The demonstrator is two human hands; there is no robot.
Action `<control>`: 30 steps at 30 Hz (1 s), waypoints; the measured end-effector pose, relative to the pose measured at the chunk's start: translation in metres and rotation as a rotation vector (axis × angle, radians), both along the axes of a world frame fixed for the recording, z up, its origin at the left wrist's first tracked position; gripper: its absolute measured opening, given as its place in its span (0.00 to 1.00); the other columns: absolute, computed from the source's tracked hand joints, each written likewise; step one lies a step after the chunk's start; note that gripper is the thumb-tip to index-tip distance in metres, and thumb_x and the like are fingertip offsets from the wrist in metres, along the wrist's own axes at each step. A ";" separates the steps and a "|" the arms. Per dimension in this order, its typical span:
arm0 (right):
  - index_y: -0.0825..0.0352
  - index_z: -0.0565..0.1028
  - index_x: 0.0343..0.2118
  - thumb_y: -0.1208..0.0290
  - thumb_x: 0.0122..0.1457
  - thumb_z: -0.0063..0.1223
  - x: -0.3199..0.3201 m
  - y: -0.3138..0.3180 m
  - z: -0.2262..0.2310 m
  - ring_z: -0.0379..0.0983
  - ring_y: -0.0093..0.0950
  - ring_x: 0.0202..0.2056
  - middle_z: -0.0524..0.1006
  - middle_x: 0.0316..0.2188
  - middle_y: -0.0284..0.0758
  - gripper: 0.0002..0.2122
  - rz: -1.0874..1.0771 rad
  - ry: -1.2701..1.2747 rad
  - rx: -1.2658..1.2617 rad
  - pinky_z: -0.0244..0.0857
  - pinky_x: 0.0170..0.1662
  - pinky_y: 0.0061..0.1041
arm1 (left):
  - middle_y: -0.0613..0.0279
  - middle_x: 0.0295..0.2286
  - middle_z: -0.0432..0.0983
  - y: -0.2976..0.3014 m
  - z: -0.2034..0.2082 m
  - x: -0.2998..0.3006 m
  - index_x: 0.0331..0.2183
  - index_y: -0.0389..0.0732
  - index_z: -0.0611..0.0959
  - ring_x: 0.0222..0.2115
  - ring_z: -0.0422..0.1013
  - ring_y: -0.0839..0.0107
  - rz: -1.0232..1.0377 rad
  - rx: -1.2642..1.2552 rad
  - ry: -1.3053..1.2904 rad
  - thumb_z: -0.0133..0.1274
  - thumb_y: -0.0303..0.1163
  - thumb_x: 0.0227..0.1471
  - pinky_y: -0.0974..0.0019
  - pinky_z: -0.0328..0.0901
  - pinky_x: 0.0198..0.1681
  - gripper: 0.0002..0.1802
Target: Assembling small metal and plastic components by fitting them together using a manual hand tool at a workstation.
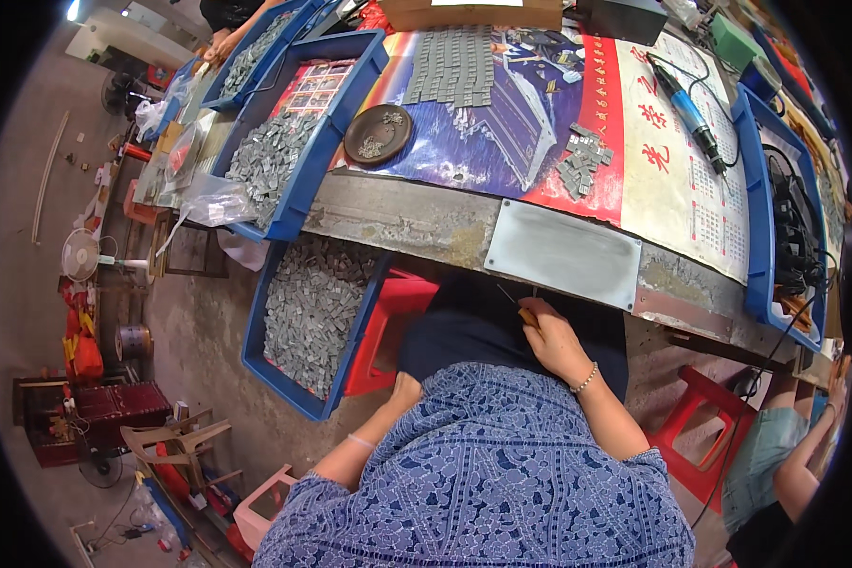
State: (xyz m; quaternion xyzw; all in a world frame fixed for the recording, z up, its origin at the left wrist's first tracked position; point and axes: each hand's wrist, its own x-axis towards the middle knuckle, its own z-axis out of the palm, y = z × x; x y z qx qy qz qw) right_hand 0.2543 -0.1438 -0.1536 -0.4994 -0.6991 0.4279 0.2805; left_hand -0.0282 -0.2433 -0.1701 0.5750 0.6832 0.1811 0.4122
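Over my dark-clothed lap, my right hand [554,339] is closed round a small hand tool with an orange handle [529,318] and a thin metal shaft pointing up and left. Its exact kind is too small to tell. My left hand [408,389] rests low beside my left thigh, its fingers hidden behind my patterned blue top. Close by that hand is a blue tray [328,405] full of small grey metal pieces [314,308]. Just past my right hand, a pale rectangular plate [565,254] lies at the table's front edge.
On the poster-covered table are rows of grey pieces [452,66], a smaller cluster [584,163], a round brown dish [379,134] and a corded blue-and-black power tool [693,115]. Blue trays [289,216] flank it; the right one [754,204] holds black cables. Another person [776,445] sits at right.
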 end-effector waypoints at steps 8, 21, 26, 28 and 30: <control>0.71 0.68 0.48 0.78 0.55 0.47 0.002 -0.003 -0.002 0.71 0.48 0.45 0.73 0.43 0.50 0.16 0.048 -0.083 -0.025 0.66 0.48 0.37 | 0.45 0.44 0.74 0.009 -0.001 0.003 0.46 0.38 0.79 0.40 0.74 0.58 -0.292 -0.074 0.327 0.53 0.37 0.54 0.61 0.66 0.38 0.19; 0.71 0.70 0.47 0.80 0.53 0.48 0.003 -0.004 -0.004 0.71 0.46 0.45 0.74 0.42 0.48 0.16 0.079 -0.076 0.025 0.66 0.48 0.34 | 0.47 0.48 0.74 0.101 -0.013 0.051 0.49 0.39 0.80 0.38 0.75 0.53 -0.770 -0.219 0.825 0.50 0.44 0.58 0.60 0.65 0.32 0.23; 0.70 0.68 0.48 0.81 0.53 0.46 -0.003 -0.007 -0.008 0.73 0.49 0.40 0.74 0.41 0.49 0.17 -0.063 -0.231 0.067 0.69 0.42 0.39 | 0.53 0.49 0.72 0.043 -0.027 0.013 0.51 0.33 0.74 0.51 0.67 0.62 -0.296 0.439 -0.158 0.55 0.28 0.53 0.63 0.60 0.57 0.23; 0.69 0.68 0.49 0.80 0.53 0.47 -0.006 -0.008 -0.004 0.73 0.50 0.38 0.74 0.41 0.49 0.18 -0.135 -0.304 0.064 0.69 0.40 0.41 | 0.52 0.51 0.70 0.040 -0.006 0.013 0.52 0.34 0.73 0.52 0.66 0.60 -0.434 0.567 -0.008 0.55 0.29 0.52 0.61 0.59 0.59 0.25; 0.68 0.67 0.50 0.79 0.53 0.48 -0.012 -0.007 0.005 0.73 0.50 0.36 0.73 0.41 0.49 0.19 -0.207 -0.377 0.063 0.70 0.38 0.42 | 0.51 0.53 0.68 0.036 -0.002 0.006 0.54 0.35 0.71 0.55 0.64 0.60 -0.345 0.316 -0.313 0.53 0.29 0.54 0.62 0.57 0.59 0.26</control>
